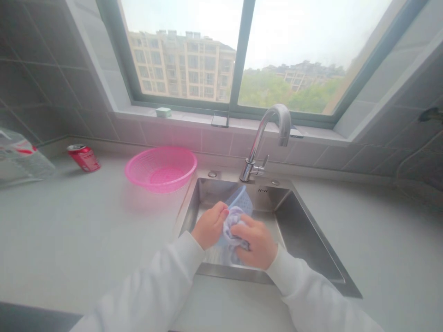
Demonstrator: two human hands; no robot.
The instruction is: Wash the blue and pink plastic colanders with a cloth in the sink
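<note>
Over the steel sink [311, 240], my left hand [210, 226] is closed on the edge of a light blue perforated plastic basket [244, 200], which is tilted. My right hand [258, 240] grips a bunched white and pale purple cloth [235, 223] and presses it against the basket. The cloth and both hands cover much of the basket's near side. A chrome faucet [254, 143] rises behind the sink, its spout above the basin and apart from my hands.
To the left on the counter [86, 230] stand a pink plastic basket [161, 173], a red can [84, 158] and a clear plastic package [20, 157]. A small green box [163, 112] sits on the sill below the window.
</note>
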